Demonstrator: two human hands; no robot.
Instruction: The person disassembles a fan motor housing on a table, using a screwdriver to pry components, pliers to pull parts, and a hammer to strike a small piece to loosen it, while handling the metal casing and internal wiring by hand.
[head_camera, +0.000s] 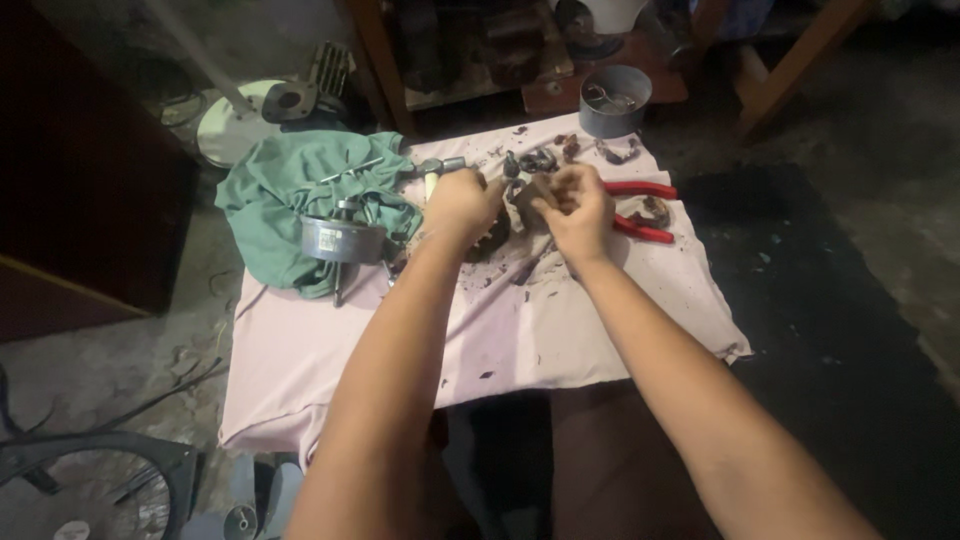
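Forearms fill the bottom of the view, both bare, both stretching up to the middle of a low table draped in a pale pink cloth (520, 330). Between the hands sits the dark metal part (527, 193), small and grimy, held just above the cloth's far half. Left hand (462, 205) is curled tight, fingers together in a near fist against the part's left side; what lies inside that fist I cannot tell. Right hand (577, 210) has its fingertips pinched together on the part's right edge, thumb meeting them, knuckles up.

Moving outward: dark crumbs and smears speckle the cloth right under the hands. Just right of the right hand lie red-handled pliers (640, 210), handles spread, touching the cloth. Behind the hands, a scatter of small dark pieces (545, 158) along the far edge. Left of the left hand, a hammer head (440, 167) peeks out, and beyond that a green rag (290, 195) is heaped with a round grey motor housing (342, 240) resting on it. Off the table's far corner stands a grey metal can (614, 100). Bottom left, a fan guard (110, 480) on the floor.
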